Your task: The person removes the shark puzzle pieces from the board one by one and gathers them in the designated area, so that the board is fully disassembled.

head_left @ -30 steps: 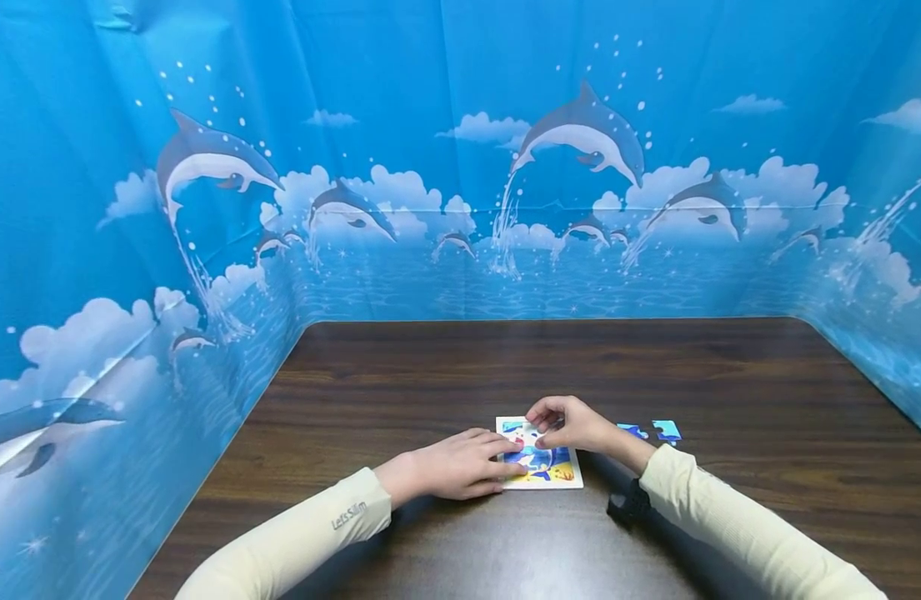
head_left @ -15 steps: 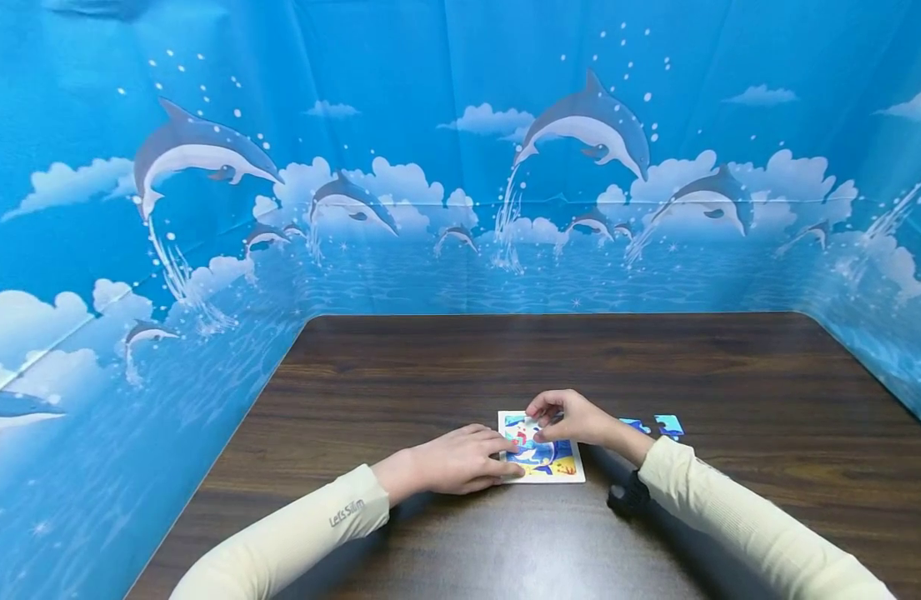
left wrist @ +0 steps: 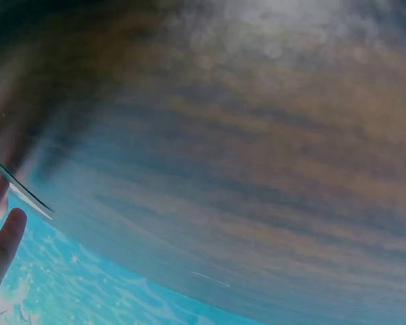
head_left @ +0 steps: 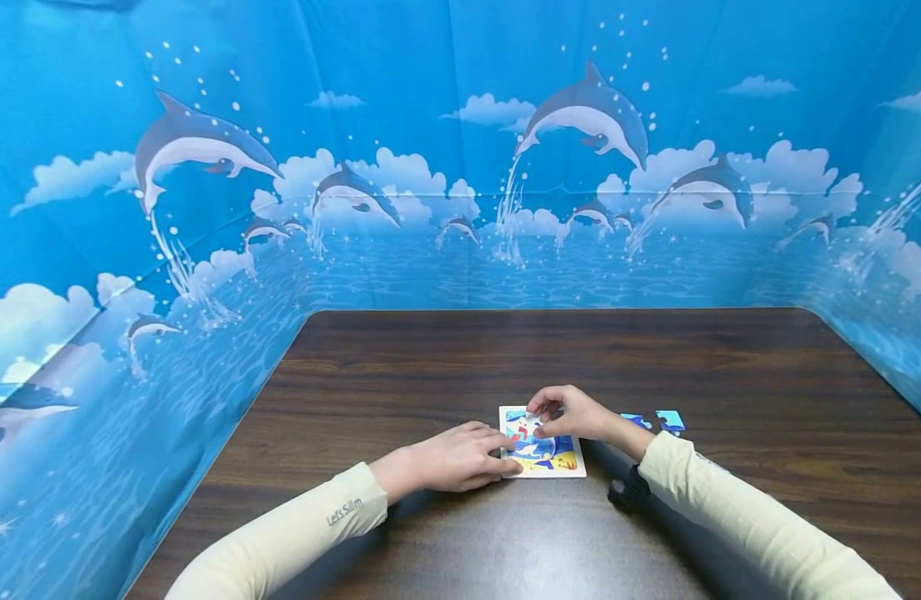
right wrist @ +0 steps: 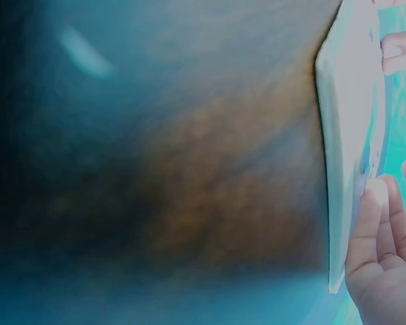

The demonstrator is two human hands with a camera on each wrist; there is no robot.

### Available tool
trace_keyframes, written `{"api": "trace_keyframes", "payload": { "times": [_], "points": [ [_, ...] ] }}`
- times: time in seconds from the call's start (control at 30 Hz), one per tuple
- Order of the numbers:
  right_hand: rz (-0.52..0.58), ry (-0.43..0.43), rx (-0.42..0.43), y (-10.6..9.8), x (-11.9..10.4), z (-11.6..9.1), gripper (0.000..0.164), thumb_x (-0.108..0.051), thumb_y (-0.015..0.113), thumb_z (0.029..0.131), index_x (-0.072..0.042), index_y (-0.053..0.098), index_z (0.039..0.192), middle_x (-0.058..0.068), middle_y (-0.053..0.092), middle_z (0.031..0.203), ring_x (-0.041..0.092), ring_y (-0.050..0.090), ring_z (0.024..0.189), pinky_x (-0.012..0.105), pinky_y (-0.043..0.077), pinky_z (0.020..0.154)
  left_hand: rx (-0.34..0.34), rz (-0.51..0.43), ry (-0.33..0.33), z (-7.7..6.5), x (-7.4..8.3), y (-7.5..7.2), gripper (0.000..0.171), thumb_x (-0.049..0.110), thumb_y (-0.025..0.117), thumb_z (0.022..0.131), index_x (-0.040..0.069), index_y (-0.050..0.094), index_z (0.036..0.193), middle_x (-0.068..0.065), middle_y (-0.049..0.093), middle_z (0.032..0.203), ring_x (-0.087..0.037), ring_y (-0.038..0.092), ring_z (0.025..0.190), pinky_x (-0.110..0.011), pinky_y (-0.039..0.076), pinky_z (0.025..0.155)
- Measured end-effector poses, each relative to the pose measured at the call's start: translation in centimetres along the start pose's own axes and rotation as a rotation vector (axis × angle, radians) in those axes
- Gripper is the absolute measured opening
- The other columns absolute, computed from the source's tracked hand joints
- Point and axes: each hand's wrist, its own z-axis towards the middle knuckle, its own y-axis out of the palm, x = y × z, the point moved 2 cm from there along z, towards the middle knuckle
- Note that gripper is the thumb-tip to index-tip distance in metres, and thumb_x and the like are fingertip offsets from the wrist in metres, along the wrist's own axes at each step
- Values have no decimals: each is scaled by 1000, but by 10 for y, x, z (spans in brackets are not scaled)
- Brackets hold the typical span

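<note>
A small picture puzzle in a white-rimmed board (head_left: 580,471) lies flat on the table, showing blue, red and yellow sea art. My left hand (head_left: 463,457) rests at its left side, with extended fingers over the edge. Over the upper part of the puzzle is my right hand (head_left: 574,413), thumb and forefinger bent around a puzzle piece (head_left: 533,416) that they mostly cover. In the right wrist view, right-hand fingers (right wrist: 386,223) touch the board's face. Only fingertips (left wrist: 10,230) and a sliver of board show in the left wrist view.
Two loose blue puzzle pieces, one by the right wrist (head_left: 636,420) and another farther right (head_left: 668,420), lie on the dark wood table (head_left: 400,367). A blue dolphin-print curtain (head_left: 430,125) encloses the table's back and sides. A black device (head_left: 627,492) hangs under the right wrist.
The head view has tilted slightly, so the table and hands sit a little higher in it. Both hands keep nearly the same places on the puzzle.
</note>
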Motion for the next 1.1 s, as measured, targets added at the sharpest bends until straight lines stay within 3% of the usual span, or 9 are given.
{"api": "trace_keyframes", "payload": {
  "times": [0.37,0.7,1.1],
  "points": [
    [-44,-25,5,-6,-3,4,29,-9,73,79,3,63,103,16,62,96,13,52,77,23,47,69,1,-15,-1,3,-6,-5,30,29,51,96,27,58,125,4,58,120,-12,56,116,-36,43,101],
    [-71,-21,-1,-4,-5,8,28,-9,74,78,2,64,102,14,62,95,16,54,80,21,47,71,-72,-45,-8,6,-8,-8,33,32,47,98,26,52,130,2,52,133,-13,49,126,-36,40,106],
    [-134,17,14,-11,-14,16,27,-10,72,79,1,64,102,11,61,91,13,53,79,23,47,70,-102,-56,-8,6,-14,-14,38,31,44,99,24,47,136,-1,46,141,-16,44,132,-35,40,106]
  ]
}}
